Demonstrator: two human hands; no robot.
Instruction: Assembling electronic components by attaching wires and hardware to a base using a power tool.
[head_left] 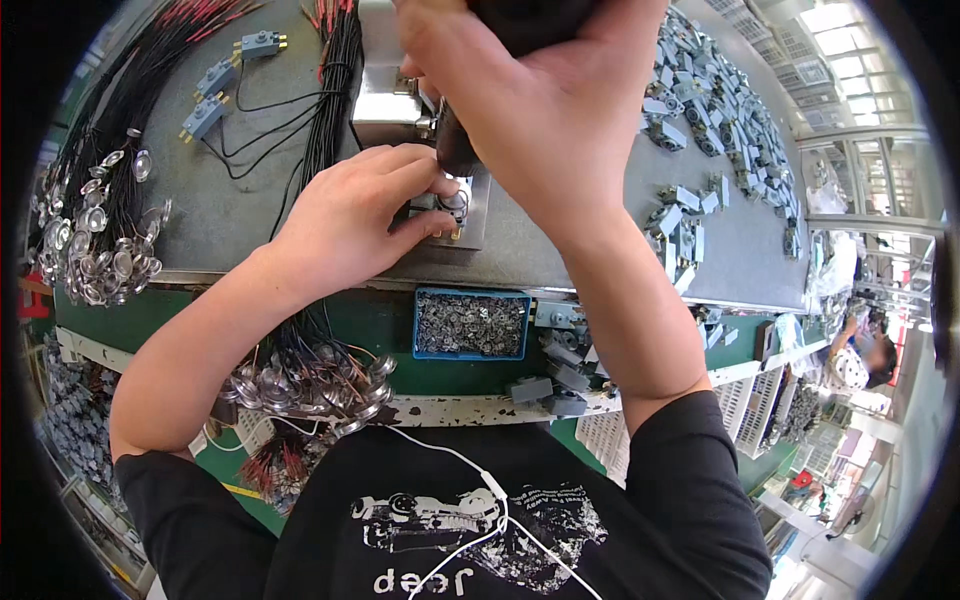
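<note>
Head camera: a small part with a shiny round face (453, 202) sits on a flat metal plate (480, 222) near the front edge of the grey desk (540, 262). The left hand (360, 205) reaches in from the side, thumb and forefinger apart with their tips at the part; whether they pinch it I cannot tell. The right hand (555, 105) is wrapped around a black handheld tool (456, 140), whose lower end comes down just beside the part. Behind the left hand stands a shiny metal block (388, 108).

Left of the block, a bundle of black cables (338, 100) runs across the desk, and three grey-blue housings (205, 117) lie beyond it with leads attached. Farther left, more cables end in a cluster of round metal discs (105, 225). On the right, a large pile of grey-blue housings (725, 115) spreads over the desk, with a smaller group (682, 228) nearer the front.

Below the desk edge, a green ledge (400, 380) carries a blue bin (415, 325) full of small metal pieces, more housings (565, 375) just beside it, and a second disc-ended bundle (310, 385). Farther out at right are a white crate (760, 410), a person (855, 362) in a patterned top and bright windows (835, 40).
</note>
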